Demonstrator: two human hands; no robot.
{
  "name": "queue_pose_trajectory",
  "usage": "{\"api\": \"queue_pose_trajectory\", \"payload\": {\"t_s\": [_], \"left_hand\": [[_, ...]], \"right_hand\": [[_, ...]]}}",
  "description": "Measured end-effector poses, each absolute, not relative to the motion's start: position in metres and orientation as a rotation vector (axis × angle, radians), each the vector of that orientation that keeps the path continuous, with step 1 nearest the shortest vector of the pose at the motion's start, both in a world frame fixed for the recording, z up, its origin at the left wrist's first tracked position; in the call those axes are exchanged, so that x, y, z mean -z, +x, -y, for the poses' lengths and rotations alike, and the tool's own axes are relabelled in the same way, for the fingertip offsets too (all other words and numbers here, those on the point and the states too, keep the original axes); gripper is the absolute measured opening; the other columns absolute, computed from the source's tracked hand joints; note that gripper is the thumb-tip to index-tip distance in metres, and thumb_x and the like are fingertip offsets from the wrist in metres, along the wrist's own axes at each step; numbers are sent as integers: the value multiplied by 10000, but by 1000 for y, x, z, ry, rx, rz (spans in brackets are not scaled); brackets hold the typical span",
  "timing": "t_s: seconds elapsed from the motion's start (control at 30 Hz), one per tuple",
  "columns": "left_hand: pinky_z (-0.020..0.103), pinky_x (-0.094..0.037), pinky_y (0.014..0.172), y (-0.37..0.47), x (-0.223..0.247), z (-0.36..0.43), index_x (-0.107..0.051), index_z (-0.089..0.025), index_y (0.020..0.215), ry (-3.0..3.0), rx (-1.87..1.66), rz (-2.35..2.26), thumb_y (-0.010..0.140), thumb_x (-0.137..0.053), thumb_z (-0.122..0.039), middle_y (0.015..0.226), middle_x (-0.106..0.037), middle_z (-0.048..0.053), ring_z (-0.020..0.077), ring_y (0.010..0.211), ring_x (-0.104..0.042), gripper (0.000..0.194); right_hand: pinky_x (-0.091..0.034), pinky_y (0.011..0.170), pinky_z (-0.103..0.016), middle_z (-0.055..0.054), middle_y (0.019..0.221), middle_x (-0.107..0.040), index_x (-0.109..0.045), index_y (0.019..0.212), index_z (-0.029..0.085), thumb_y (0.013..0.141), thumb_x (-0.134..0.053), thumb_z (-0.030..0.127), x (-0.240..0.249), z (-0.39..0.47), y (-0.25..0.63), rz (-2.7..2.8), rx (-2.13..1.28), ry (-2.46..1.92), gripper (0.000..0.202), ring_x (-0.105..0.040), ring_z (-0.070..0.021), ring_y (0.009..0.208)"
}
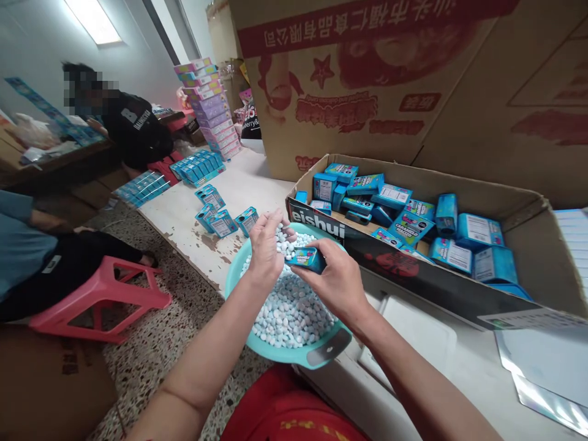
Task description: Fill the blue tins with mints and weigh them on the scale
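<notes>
My right hand (337, 275) grips a small blue candy box (304, 259), lying on its side over a turquoise bowl (287, 355). Cupped around several small pale candies (285, 240), my left hand (266, 248) is at the left end of the box. More white and pale blue candies (294, 312) fill the bowl beneath both hands. To the right of the bowl, an open long carton (367, 248) holds several blue boxes (411, 226). Whether the near end of the small box is open cannot be made out.
Several blue boxes (223, 223) stand on the white table (184, 229), left of the bowl. Behind them rises a stack of colored boxes (214, 116). A large cardboard box (321, 79) stands behind the carton. Two people and a red stool (101, 300) are at the left.
</notes>
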State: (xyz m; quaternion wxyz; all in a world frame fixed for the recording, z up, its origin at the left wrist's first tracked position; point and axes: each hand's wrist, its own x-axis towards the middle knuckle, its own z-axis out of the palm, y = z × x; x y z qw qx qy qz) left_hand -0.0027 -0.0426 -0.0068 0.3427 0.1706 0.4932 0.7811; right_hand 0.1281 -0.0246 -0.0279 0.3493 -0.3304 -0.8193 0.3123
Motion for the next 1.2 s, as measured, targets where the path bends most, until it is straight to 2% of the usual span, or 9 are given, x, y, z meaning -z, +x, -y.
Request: {"api": "queue_pose_trajectory", "payload": {"t_s": [0.07, 0.2, 0.33, 0.43, 0.5, 0.6, 0.7, 0.93, 1.2], "left_hand": [[200, -416, 465, -1, 6, 43, -495, -186, 696, 479, -2022, -1292, 700, -703, -362, 624, -533, -49, 63, 481, -507, 272], [193, -406, 459, 2, 2, 42, -462, -188, 652, 544, -2028, -1276, 697, -713, -329, 558, -462, -64, 59, 459, -479, 291], [186, -386, 440, 4, 1, 40, -503, -188, 699, 555, -1992, -1315, 696, -722, -307, 588, -497, -55, 57, 460, -478, 248], [190, -371, 431, 5, 2, 39, -501, -190, 696, 607, -1961, -1306, 700, -727, -305, 541, -460, -64, 65, 447, -464, 253], [193, -392, 454, 6, 2, 40, -505, -190, 692, 642, -1963, -1291, 704, -726, -298, 523, -439, -69, 70, 459, -470, 247], [190, -430, 501, 8, 2, 41, -533, -188, 718, 647, -1986, -1310, 693, -736, -278, 575, -488, -58, 67, 503, -501, 223], [172, -377, 447, 10, 3, 40, -544, -195, 749, 635, -1990, -1321, 687, -743, -276, 592, -503, -57, 57, 482, -484, 223], [171, -202, 332, 16, -3, 41, -509, -197, 709, 712, -1899, -1310, 697, -747, -348, 533, -421, -73, 33, 380, -360, 283], [166, -204, 329, 15, -6, 41, -496, -204, 725, 695, -1920, -1316, 723, -734, -337, 540, -409, -75, 31, 380, -358, 273]], "right_hand": [[-441, 704, -318, -31, 922, -677, -594, 912, 231, 735, -721, 307, 26, 25, 130, 2087, -836, -837, 231, -628, -225, 841], [-447, 723, -321, -26, 912, -676, -598, 905, 229, 726, -723, 267, 23, 26, 133, 2023, -901, -839, 222, -625, -224, 849], [-444, 720, -319, -22, 916, -674, -599, 917, 226, 714, -724, 238, 23, 26, 133, 2019, -922, -848, 239, -621, -221, 843], [-440, 719, -318, -23, 909, -668, -600, 901, 222, 718, -717, 230, 23, 27, 134, 2026, -942, -852, 217, -617, -219, 844], [-440, 721, -315, -20, 906, -669, -600, 894, 226, 722, -714, 235, 24, 28, 134, 2020, -966, -843, 206, -618, -217, 847], [-444, 728, -316, -15, 911, -670, -599, 905, 232, 717, -721, 242, 25, 27, 135, 1982, -960, -835, 224, -622, -214, 848], [-452, 743, -322, -13, 915, -668, -596, 914, 233, 714, -722, 231, 28, 26, 135, 1929, -928, -841, 237, -626, -212, 856], [-457, 765, -336, -20, 916, -662, -588, 934, 243, 728, -721, 253, 30, 29, 139, 1916, -896, -806, 245, -625, -223, 884], [-459, 762, -327, -10, 905, -661, -595, 918, 232, 708, -742, 258, 34, 27, 142, 1875, -1044, -818, 257, -624, -209, 861]]}}
